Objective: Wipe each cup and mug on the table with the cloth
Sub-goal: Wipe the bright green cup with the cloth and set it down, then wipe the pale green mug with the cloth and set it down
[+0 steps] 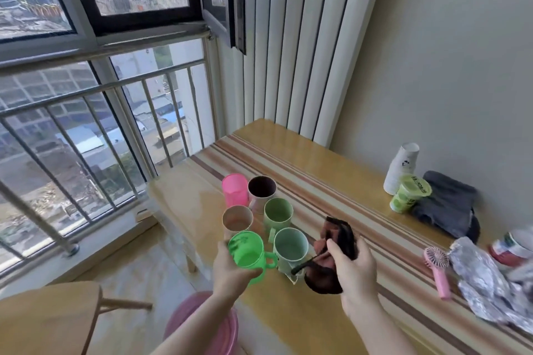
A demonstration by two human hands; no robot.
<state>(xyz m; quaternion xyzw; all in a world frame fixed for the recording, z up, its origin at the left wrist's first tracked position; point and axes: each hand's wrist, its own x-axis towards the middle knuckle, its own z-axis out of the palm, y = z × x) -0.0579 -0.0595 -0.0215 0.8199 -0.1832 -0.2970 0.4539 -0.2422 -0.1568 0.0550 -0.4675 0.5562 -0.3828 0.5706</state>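
My left hand (230,268) grips a bright green mug (248,252) from below, its handle pointing right, at the table's near left edge. My right hand (353,264) holds a dark brown and black cloth (336,242) just right of the mugs. On the wooden table (288,311) stand a pale teal mug (290,248), a light green mug (277,214), a beige cup (237,219), a pink cup (235,189) and a cup with a dark inside (262,189), packed close together.
At the table's far right stand a stack of white paper cups (402,168), a green sealed drink cup (409,192), a folded grey cloth (445,202), a pink hand fan (438,269) and crumpled foil bags (487,279). A pink stool (213,326) and a wooden chair (49,317) stand below.
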